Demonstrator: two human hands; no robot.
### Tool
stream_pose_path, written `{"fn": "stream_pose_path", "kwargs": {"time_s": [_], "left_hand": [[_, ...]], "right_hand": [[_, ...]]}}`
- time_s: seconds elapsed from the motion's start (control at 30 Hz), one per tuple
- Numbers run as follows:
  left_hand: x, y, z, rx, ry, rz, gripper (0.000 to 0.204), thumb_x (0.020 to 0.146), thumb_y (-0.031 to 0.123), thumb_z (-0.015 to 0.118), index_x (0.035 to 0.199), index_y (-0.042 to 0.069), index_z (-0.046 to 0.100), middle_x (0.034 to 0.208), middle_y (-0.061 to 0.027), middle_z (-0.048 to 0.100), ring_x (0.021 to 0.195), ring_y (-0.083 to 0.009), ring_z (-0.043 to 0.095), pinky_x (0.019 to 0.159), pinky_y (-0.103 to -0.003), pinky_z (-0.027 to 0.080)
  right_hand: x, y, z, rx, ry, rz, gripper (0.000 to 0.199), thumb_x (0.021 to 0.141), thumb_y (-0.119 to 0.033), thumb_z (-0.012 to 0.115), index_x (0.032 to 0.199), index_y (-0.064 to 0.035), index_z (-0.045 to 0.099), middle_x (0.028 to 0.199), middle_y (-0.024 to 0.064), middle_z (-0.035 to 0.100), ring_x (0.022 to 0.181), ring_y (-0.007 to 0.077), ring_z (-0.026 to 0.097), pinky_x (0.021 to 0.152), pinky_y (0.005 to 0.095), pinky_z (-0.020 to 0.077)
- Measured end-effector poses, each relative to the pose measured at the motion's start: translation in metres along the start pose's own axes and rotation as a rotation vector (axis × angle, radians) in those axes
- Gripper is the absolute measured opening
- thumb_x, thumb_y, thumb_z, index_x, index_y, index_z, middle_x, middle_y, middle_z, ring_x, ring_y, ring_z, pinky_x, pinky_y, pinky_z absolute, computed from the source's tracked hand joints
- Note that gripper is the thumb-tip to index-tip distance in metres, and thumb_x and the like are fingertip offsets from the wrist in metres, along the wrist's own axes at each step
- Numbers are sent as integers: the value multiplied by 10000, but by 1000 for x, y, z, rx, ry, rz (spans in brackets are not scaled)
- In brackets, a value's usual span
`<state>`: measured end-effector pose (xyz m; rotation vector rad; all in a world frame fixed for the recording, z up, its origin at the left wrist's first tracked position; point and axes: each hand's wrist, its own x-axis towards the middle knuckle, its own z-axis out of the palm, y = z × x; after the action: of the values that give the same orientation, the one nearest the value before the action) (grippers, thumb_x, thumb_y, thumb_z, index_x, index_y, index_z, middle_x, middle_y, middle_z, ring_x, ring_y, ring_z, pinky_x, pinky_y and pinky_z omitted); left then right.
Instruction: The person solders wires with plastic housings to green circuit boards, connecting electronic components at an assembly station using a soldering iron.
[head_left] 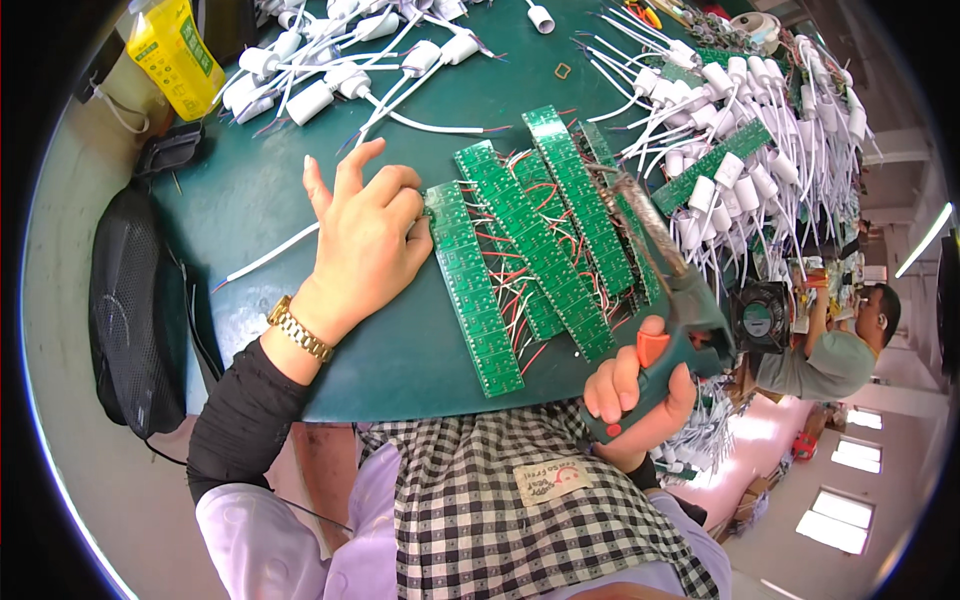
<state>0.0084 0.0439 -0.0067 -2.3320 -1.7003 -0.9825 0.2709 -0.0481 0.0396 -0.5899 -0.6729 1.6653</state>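
Nearest the viewer, a checked apron with a small pale patch bearing a red mark sewn at its upper edge.

Right hand: enters from the lower right, fist upright, grip clamped on the dark green handle of a soldering gun, one finger lying across the orange trigger. The gun's long metal barrel slants up and left, its tip over the green boards.

Left hand: black sleeve and gold watch at the wrist. The palm faces down on the counter, fingers curled together and pressing the upper end of the leftmost board, thumb raised (the grip closes on nothing; it only bears down).

The boards are long green strips lying side by side and slanting up the green counter, joined by red and white wires, between the two hands. A single white cable runs out to the left from under the left hand.

Beyond, left: a heap of white lamp sockets with leads; right, a larger heap reaching to the counter's far edge.

Far left corner: a yellow bottle with a green label, standing near a black bag at the counter's side.

At right, well apart, another person in a grey-green shirt.
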Motion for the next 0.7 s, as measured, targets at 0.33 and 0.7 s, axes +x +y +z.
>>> {"fn": "stream_pose_path", "kwargs": {"time_s": [0.33,0.7], "left_hand": [[-3,-2,2,-8,-104,-42,147,691,71,634,774,97,516,1032,-5,552,1192,-334,412,941,-708,171],[-4,-6,2,-85,-117,-38,180,674,38,646,773,110,513,1030,6,574,1188,-319,430,972,-679,179]], "right_hand": [[5,-1,3,-463,-40,-32,595,842,-395,587,1219,7,362,661,126,527,582,233,552,557,348,476],[15,14,-2,-561,-138,145,591,856,-367,554,1229,42,346,677,121,517,583,222,543,560,328,461]]}}
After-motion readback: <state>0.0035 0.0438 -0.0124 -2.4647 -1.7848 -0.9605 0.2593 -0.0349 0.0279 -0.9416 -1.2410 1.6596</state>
